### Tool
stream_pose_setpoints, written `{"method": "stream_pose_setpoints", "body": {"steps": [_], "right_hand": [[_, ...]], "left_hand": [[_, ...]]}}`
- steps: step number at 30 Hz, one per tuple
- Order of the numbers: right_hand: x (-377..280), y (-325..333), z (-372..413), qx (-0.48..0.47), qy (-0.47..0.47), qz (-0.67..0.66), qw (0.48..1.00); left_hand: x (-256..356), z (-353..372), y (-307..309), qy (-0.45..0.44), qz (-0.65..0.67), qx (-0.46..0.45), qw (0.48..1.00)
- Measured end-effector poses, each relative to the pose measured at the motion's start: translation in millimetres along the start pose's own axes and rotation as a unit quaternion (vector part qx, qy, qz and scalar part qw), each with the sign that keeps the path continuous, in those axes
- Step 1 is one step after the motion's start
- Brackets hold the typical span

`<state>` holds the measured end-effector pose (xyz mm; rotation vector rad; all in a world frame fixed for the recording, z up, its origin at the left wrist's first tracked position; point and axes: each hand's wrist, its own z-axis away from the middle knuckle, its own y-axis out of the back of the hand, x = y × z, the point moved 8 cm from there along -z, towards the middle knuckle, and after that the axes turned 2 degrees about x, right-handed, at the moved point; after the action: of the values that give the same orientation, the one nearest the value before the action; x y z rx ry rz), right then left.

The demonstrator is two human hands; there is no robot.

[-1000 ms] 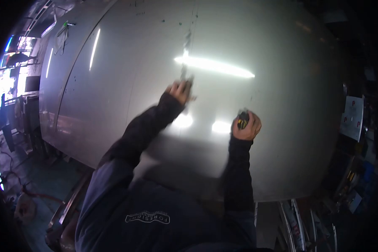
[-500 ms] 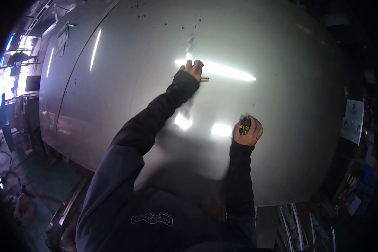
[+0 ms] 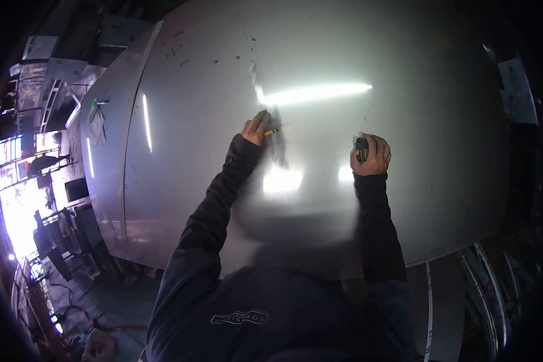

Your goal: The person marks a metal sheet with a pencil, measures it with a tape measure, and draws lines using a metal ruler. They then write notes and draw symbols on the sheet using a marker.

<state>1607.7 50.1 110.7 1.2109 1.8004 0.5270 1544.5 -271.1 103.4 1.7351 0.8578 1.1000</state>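
Note:
A large shiny metal sheet (image 3: pixel 320 229) spreads out in front of me, with small green and dark marks near its top left. My left hand (image 3: pixel 256 128) is over the middle of the sheet, fingers closed round a thin yellow marking tool (image 3: pixel 271 132) whose dark end points right. Further right, my right hand (image 3: pixel 374 155) grips a black and yellow tape measure (image 3: pixel 361 150) close to the sheet. No drawn-out tape can be made out between the hands.
A long strip (image 3: pixel 130 133) crosses the sheet's left part. Beyond it, a whitish cloth or bag (image 3: pixel 96 125) hangs by a green-tipped item. Metal profiles (image 3: pixel 482 295) lie below the right edge. Frames and a hose are at lower left.
The view has turned and shifted. My left hand is lower against the sheet's marks, and more of the yellow tool shows. The tape measure is still in my right hand.

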Motion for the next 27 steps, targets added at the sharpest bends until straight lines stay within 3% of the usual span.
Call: {"method": "stream_pose_setpoints", "body": {"steps": [3,5,8,9,11,14,18,20,23,27], "right_hand": [[0.8,0.6,2.6,-0.001,0.004,-0.003,1.000],[0.3,1.0,2.7,0.002,0.004,-0.002,1.000],[0.1,0.7,1.8,-0.007,-0.004,-0.002,1.000],[0.4,0.0,2.0,-0.009,-0.006,-0.002,1.000],[1.2,-0.6,3.0,-0.011,-0.009,-0.002,1.000],[2.0,-1.1,3.9,-0.010,-0.006,-0.005,1.000],[3.1,-3.4,5.0,-0.007,-0.008,0.002,1.000],[4.6,-3.8,5.4,-0.004,-0.007,0.001,1.000],[4.1,-4.3,7.0,-0.006,-0.008,0.002,1.000],[2.8,-2.5,3.3,-0.009,-0.015,0.004,1.000]], "left_hand": [[7.0,-0.7,-0.4,0.005,0.039,0.084,0.996],[-15.9,-2.0,-4.3,0.141,0.168,0.105,0.970],[-30.8,-0.5,-14.7,0.197,0.163,0.100,0.962],[-34.1,1.1,-13.8,0.197,0.162,0.102,0.962],[-35.6,5.5,-27.0,0.173,0.060,-0.020,0.983],[-18.1,7.0,-18.9,0.109,0.030,-0.041,0.993],[-25.0,13.8,-27.4,0.097,0.011,-0.063,0.993],[-21.6,17.7,-34.4,0.110,-0.038,-0.160,0.980],[-2.7,18.4,-25.2,0.113,-0.099,-0.229,0.962],[-4.5,13.6,-35.0,0.080,-0.131,-0.220,0.963]]}}
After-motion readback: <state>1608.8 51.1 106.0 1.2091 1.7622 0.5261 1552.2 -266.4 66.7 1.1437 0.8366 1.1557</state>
